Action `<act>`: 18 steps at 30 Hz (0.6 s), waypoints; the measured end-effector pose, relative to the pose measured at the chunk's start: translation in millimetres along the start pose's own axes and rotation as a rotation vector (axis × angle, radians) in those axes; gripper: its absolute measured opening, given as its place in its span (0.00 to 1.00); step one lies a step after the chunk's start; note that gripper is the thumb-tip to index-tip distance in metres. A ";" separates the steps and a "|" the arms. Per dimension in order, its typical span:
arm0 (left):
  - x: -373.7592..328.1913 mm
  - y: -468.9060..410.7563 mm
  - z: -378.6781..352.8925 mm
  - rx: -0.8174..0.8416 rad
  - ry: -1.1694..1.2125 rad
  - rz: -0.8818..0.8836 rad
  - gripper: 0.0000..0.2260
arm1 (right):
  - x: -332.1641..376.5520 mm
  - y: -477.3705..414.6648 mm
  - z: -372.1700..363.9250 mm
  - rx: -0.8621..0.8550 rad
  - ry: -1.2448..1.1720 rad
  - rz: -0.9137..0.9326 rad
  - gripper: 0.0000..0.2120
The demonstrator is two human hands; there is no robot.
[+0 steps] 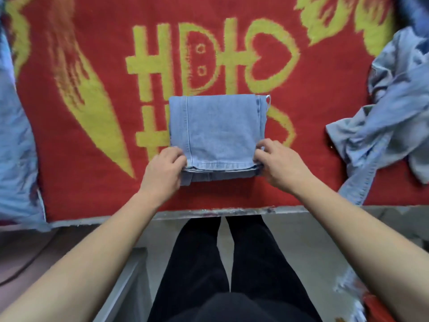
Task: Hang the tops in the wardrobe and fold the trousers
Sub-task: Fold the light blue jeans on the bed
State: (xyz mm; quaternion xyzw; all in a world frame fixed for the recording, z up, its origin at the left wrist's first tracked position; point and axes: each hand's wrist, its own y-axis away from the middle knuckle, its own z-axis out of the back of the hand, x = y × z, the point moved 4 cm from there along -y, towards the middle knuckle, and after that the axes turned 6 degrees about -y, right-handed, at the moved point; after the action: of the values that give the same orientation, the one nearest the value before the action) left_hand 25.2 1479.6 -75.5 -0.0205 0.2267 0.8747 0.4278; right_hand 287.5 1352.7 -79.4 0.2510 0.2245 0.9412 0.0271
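Pinching the near corners of the folded jeans (pixel 217 133) at frame centre, left hand (pixel 166 169) and right hand (pixel 279 165) nearly finish this pair; crumpled denim garments (pixel 390 117) at right look unsorted

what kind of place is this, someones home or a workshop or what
Probably a home bedroom or laundry spot, though no walls show. A red and yellow blanket covers a bed-like surface, folded jeans lie on it, and crumpled denim clothes wait at the side.

denim garment (pixel 16 135) cut off at left edge, crumpled denim top (pixel 390 117) cropped at right, lower folds of jeans (pixel 216 131) hidden
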 end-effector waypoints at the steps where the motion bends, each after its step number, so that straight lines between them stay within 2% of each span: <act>1: -3.6 2.2 -7.5 0.035 -0.030 -0.023 0.09 | -0.6 1.2 -7.7 0.072 0.004 -0.013 0.13; 3: -6.7 0.9 -10.1 0.073 -0.077 -0.051 0.12 | 2.0 -3.4 -5.9 0.157 0.009 -0.025 0.11; 6: -0.8 -15.8 9.6 0.051 -0.089 -0.074 0.12 | 3.1 -18.1 18.1 0.160 -0.014 -0.079 0.20; 10: 21.7 -63.0 52.1 -0.058 0.104 0.155 0.11 | -5.4 -61.8 65.2 -0.024 -0.175 -0.234 0.17; 12: 27.0 -95.3 64.9 -0.068 0.098 0.230 0.15 | -8.0 -91.9 75.8 -0.025 -0.200 -0.279 0.24; 15: 17.8 -147.6 64.5 0.122 0.152 0.250 0.25 | -3.0 -133.0 74.9 0.097 -0.091 -0.282 0.31; 18: 11.9 -179.3 49.2 0.452 0.105 0.224 0.34 | 6.5 -158.0 61.6 0.305 -0.033 -0.258 0.28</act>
State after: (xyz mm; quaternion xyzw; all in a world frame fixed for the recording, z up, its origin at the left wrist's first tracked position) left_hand 161.3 1604.0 -102.1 0.0553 0.4392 0.8415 0.3098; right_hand 301.9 1520.8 -97.7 0.2367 0.3943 0.8808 0.1129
